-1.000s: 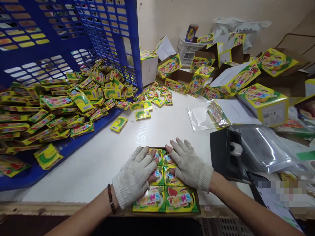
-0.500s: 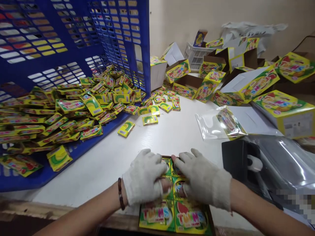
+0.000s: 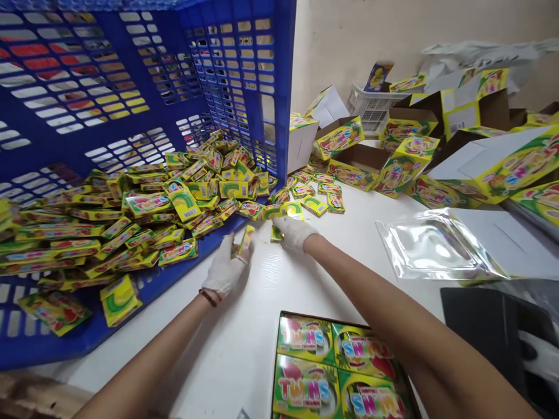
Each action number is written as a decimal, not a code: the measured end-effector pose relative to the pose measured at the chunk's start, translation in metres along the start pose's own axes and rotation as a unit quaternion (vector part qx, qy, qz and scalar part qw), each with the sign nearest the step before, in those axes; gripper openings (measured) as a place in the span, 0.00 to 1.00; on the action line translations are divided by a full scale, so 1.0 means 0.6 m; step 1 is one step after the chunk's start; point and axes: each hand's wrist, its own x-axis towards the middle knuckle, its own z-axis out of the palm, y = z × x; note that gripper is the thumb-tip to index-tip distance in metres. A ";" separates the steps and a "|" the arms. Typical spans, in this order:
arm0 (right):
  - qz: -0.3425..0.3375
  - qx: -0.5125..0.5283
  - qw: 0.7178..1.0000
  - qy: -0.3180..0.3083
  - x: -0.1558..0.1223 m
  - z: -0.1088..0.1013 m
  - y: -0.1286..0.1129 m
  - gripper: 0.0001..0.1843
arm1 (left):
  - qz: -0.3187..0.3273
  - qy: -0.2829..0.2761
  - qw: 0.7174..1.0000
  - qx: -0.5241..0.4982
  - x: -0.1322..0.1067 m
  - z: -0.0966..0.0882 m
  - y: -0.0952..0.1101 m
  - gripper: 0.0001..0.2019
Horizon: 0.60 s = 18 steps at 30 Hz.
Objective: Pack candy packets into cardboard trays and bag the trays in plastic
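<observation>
Both my hands wear white knit gloves. My left hand (image 3: 225,269) pinches a small yellow-green candy packet (image 3: 246,240) held on edge just above the white table (image 3: 244,337), near the blue crate's lip. My right hand (image 3: 293,231) reaches further out and closes over another small packet (image 3: 276,233) lying on the table. Near the front edge sits a shallow brown tray (image 3: 334,372) filled with "TWINS" packets laid flat in rows.
A big blue plastic crate (image 3: 131,105) lies tipped on its side at the left, spilling a heap of packets (image 3: 144,215). Open yellow cartons (image 3: 395,169) crowd the back right. Clear plastic bags (image 3: 437,247) and a black tape dispenser (image 3: 493,331) lie at the right.
Both hands have left the filled tray and reached forward to the loose packets by the crate. Each has taken hold of a packet. The camera view has tilted up and forward.
</observation>
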 end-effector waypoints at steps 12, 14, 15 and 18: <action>0.060 0.129 0.986 0.087 -0.177 0.030 0.125 0.37 | 0.300 -0.127 0.874 0.360 -0.034 -0.098 -0.018 0.22; -0.033 0.030 0.997 0.056 -0.173 0.028 0.115 0.35 | 0.313 -0.202 0.826 0.422 -0.001 -0.088 -0.005 0.30; -0.070 -0.005 0.997 0.031 -0.168 0.027 0.106 0.34 | 0.303 -0.226 0.816 0.438 0.013 -0.080 0.001 0.31; -0.083 -0.057 0.995 -0.014 -0.159 0.020 0.087 0.27 | 0.249 -0.243 0.820 0.454 0.030 -0.059 0.016 0.25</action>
